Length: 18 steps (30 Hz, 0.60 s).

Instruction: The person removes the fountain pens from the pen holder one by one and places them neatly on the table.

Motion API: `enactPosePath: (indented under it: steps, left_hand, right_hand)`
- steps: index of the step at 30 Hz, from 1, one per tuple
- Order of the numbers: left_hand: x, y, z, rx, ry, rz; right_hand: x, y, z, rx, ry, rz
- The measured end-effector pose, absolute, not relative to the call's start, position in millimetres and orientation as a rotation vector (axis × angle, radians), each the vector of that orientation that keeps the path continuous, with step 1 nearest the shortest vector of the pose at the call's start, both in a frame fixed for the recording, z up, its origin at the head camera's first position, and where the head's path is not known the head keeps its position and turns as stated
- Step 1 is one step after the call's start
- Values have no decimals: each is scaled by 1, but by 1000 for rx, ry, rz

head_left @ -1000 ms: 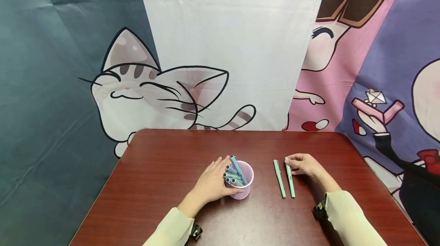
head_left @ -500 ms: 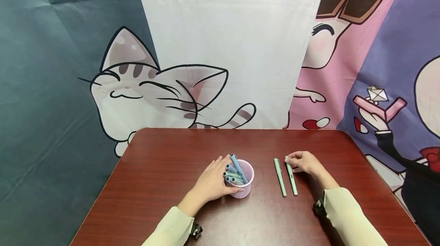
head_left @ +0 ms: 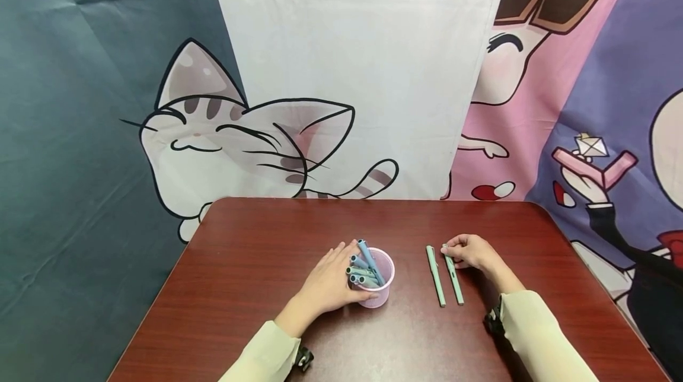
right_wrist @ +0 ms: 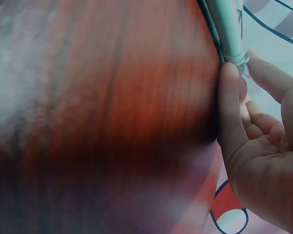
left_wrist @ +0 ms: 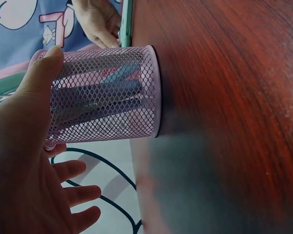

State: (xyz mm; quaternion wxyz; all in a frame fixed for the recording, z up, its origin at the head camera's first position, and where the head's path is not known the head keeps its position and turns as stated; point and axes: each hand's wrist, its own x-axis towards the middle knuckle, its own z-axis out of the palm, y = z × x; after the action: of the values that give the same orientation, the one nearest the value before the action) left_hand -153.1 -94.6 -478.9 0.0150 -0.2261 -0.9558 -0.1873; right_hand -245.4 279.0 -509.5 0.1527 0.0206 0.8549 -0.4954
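1. Blue and green pens (head_left: pixel 370 260) are contained in the pink mesh cup (head_left: pixel 377 302), gripped by the left hand (head_left: pixel 325 285).
2. Outside, rightward, two pale-green pens (head_left: pixel 435 278) remain, the right one (head_left: pixel 455 282) pinched by the right hand (head_left: pixel 474 252).

glossy wood-grain table (head_left: pixel 267 231), meshed cup (left_wrist: pixel 100 100), smooth plastic-looking pen (head_left: pixel 453 281)

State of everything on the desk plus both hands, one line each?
Pen cup: upright on the table, partly filled
Pens in cup: leaning, upper ends above the rim
Left loose pen: lying flat, untouched
Right loose pen: far end pinched; fully down or slightly raised, can't tell
Left grip: holding the cup's side, thumb near its rim
Right grip: pinching the right loose pen
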Motion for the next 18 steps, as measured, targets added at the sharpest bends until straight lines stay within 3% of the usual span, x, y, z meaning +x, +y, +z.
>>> enactPosePath:
  steps: [18]
  left_hand:
    - [-153, -95, -479, -694, -2985, -590]
  right_hand:
    - [-241, 279, -502, 69, 2469, -1311]
